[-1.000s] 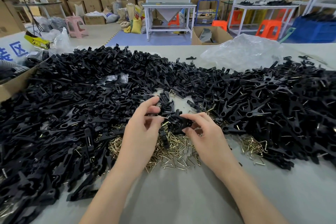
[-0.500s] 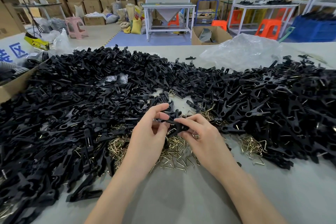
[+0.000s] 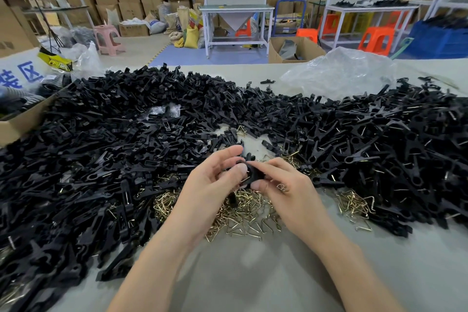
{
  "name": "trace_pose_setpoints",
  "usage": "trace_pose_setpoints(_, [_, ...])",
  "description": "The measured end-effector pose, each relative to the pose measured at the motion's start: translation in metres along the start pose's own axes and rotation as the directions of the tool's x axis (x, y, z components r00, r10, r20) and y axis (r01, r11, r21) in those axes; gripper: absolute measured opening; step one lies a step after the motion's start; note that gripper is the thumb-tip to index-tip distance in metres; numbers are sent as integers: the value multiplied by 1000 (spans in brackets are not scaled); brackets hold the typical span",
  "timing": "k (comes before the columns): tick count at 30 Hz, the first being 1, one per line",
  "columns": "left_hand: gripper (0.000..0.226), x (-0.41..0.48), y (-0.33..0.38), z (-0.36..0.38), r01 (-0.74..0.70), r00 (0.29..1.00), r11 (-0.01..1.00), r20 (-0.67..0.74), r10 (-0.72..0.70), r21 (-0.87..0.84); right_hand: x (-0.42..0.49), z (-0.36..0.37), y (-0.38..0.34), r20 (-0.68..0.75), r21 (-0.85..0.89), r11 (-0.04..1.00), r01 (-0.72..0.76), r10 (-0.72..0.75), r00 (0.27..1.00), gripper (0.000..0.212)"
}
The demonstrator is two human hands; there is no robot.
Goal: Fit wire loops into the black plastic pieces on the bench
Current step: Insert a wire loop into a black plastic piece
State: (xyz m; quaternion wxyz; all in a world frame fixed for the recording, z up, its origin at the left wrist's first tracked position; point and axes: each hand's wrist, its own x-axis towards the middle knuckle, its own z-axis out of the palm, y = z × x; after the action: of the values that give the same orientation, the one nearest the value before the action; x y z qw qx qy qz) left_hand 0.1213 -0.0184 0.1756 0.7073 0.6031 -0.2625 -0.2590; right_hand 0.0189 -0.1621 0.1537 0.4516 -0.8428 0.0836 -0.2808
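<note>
Covering grey bench (image 3: 253, 284): black plastic pieces (image 3: 101, 139), brass wire loops (image 3: 243, 220); left hand (image 3: 210, 190), right hand (image 3: 288, 192) both clamped on one piece (image 3: 253, 172).

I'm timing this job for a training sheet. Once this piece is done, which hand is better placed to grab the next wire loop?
Probably the right hand: it hangs over the brass-coloured wire loops, apparently with one tucked under its fingers, while the left hand pinches the small black plastic piece.

Two hands, left hand (image 3: 211, 185) and right hand (image 3: 291, 192), one black piece (image 3: 253, 172) pinched between them. Black plastic pieces (image 3: 126, 147) on bench: hundreds, uncountable. Wire loops (image 3: 243, 213): two heaps, maybe a hundred-plus. One clear bag (image 3: 339, 73). One cardboard box (image 3: 22, 119) at left.
</note>
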Motion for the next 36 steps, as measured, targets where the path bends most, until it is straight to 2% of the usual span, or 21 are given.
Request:
trace_pose_setpoints(2, [35,0,-1,5,63,997,989,52,-57,-133,-1,0,-2,-11,44,999,4,-4,1000,40])
trace_pose_setpoints(4, [31,-1,0,11,109,992,980,81,-96,-169,-2,0,-3,-3,14,1000,9,-9,1000,38])
trace_pose_setpoints(8, [40,-5,0,16,147,983,982,131,-131,-115,-5,6,-8,48,-22,996,81,-80,996,35])
trace_pose_setpoints(11, [46,-9,1,19,153,957,984,261,-124,-95,-6,8,-10,54,83,993,86,-91,994,51])
trace_pose_setpoints(13, [43,-10,2,17,144,946,987,303,-115,-77,-7,9,-10,73,147,986,73,-85,994,53])
trace_pose_setpoints(17, [54,-8,2,14,154,950,987,279,-139,-34,-8,9,-11,143,191,981,22,-50,988,37])
trace_pose_setpoints(19, [56,-8,1,15,118,960,993,257,-113,-3,-9,8,-10,131,122,991,53,-69,989,49])
trace_pose_setpoints(21, [49,-9,1,15,55,976,997,207,-66,60,-8,8,-10,87,81,994,80,-87,992,63])
trace_pose_setpoints(23, [39,-9,3,15,8,989,990,147,-28,138,-8,8,-12,71,105,992,72,-79,994,65])
trace_pose_setpoints(26, [17,-10,5,15,-28,996,982,88,12,187,-8,9,-13,115,124,992,17,-32,993,62])
trace_pose_setpoints(28, [10,-10,7,17,-33,996,984,89,18,174,-9,11,-10,145,188,982,3,-31,989,72])
trace_pose_setpoints(31, [16,-11,8,19,3,996,997,90,-10,79,-8,14,-8,212,317,946,-73,5,977,85])
trace_pose_setpoints(36, [27,-11,6,20,-4,993,996,119,-7,95,-7,11,-6,221,324,939,-113,41,974,82])
